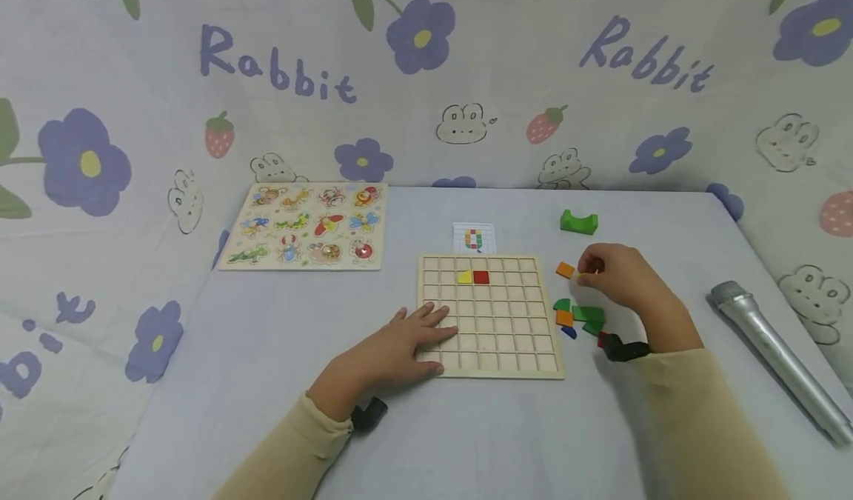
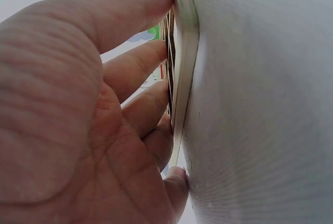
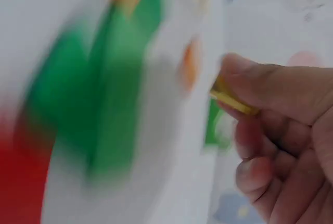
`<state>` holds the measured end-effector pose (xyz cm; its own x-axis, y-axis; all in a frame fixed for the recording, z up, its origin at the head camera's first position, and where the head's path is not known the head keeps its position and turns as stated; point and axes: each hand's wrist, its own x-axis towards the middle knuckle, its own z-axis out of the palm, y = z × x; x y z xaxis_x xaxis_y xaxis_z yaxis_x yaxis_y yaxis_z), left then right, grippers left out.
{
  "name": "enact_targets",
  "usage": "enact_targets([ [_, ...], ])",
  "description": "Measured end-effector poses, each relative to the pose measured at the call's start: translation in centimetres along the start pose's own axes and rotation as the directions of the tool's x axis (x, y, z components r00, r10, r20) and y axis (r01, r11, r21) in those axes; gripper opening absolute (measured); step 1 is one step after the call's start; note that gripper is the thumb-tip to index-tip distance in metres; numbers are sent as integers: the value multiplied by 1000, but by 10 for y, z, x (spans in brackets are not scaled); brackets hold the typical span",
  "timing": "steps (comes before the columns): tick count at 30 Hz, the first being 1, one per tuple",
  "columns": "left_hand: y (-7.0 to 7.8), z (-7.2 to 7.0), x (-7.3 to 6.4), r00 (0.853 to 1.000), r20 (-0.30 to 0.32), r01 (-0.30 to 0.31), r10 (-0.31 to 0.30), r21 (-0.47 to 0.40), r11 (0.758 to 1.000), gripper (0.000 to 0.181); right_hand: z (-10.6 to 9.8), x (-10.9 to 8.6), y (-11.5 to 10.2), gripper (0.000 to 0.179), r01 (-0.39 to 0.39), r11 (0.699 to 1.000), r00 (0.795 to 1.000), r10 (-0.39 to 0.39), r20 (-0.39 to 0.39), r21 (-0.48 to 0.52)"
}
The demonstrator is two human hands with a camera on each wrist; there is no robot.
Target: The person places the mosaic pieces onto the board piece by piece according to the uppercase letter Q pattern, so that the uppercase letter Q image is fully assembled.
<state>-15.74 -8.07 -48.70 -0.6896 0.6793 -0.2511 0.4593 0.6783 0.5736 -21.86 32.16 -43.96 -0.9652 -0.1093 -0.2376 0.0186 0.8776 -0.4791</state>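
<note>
**Bumping the grid board, or losing a tiny piece beside it, looks the likeliest trouble**

The board lies flat, with the animal puzzle well apart from it, beyond and to the left, where it seems at little risk. Far to the board's right lies a silver microphone; a wide outward swing of the right arm could set it rolling.

The left hand is spread over the board's near-left part, fingers extended and gripping nothing. Uneven pressure or a sideways drag could skew the board and unsettle the red square and yellow tile, side by side in its second row from the far side. A forward push could ride over the picture card just beyond the far edge.

The right hand, off the board's right side, is closed to a narrow pinch, thumb and finger holding a yellow piece clear of the board. So little surface is gripped that it could twist or drop.

Just right of the board, the loose green strip and its smaller neighbours sit close together. The black wrist device overlaps a red piece in the head view; contact cannot be told, but a low sweep could scatter them.
</note>
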Motion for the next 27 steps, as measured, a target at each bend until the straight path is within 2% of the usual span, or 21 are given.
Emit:
enact_targets([
  [2,0,0,0,1000,3,2,-2,2,1000,67,6,2,-19,11,28,998,999,-25,-41,65],
  [4,0,1,0,1000,1,4,-4,1,1000,68,16,8,-40,11,50,990,998,-45,-42,134],
  [7,1,1,1,1000,-3,5,-5,-11,1000,68,34,22,-65,10,47,974,999,-50,7,222],
  [10,0,1,2,1000,-3,2,-2,-26,1000,68,48,33,-81,11,6,967,999,-16,38,254],
  [15,-1,2,2,1000,0,4,-4,-24,1000,68,58,38,-94,13,-62,973,997,51,54,223],
  [22,-3,2,2,1000,-9,20,-19,22,1000,68,60,33,-100,15,-78,982,997,75,27,172],
  [27,-3,3,2,1000,-6,18,-18,19,1000,68,64,33,-103,17,-87,988,996,86,12,130],
])
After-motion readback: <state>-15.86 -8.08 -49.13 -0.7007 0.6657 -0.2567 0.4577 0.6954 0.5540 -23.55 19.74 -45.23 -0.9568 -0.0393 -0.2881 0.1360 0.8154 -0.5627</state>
